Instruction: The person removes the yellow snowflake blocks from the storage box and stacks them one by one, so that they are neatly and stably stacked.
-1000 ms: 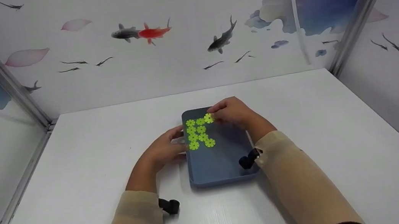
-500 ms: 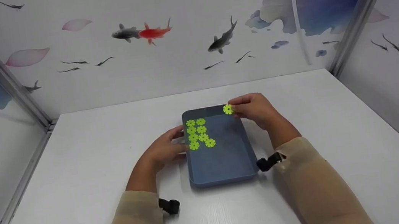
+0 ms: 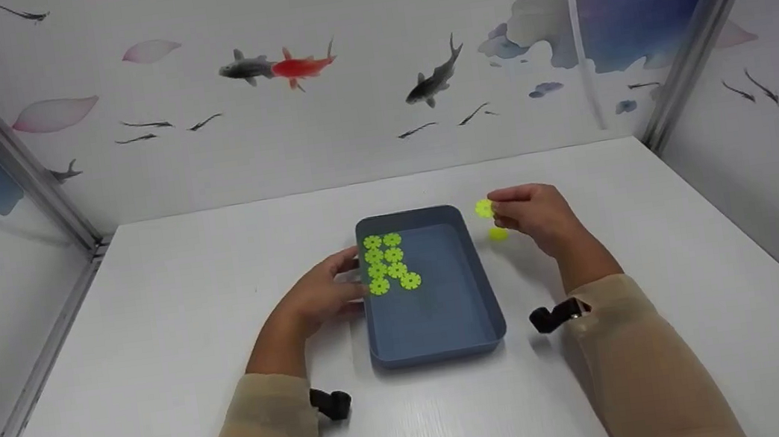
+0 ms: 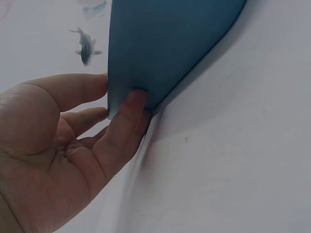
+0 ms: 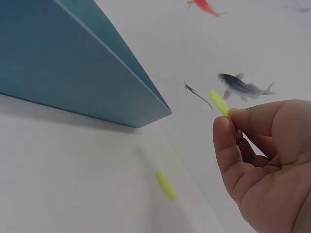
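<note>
A blue-grey rectangular tray lies on the table. In its upper left, several notched yellow-green interlocking discs lie flat in two columns, the lowest one on the right set slightly outward. My left hand rests its fingertips against the outside of the tray's left wall. Beyond the tray's right wall, my right hand pinches one such disc between thumb and fingers, raised above the table. Another loose disc lies on the table below that hand, to the right of the tray.
The white table meets a back panel printed with fish and petals. Side panels with metal corner posts enclose it left and right. A black wrist camera sits on each sleeve.
My right hand has moved rightward from over the tray's top discs to outside its right wall, still pinching the disc. A loose disc on the table has come into sight. My left hand stays put.
</note>
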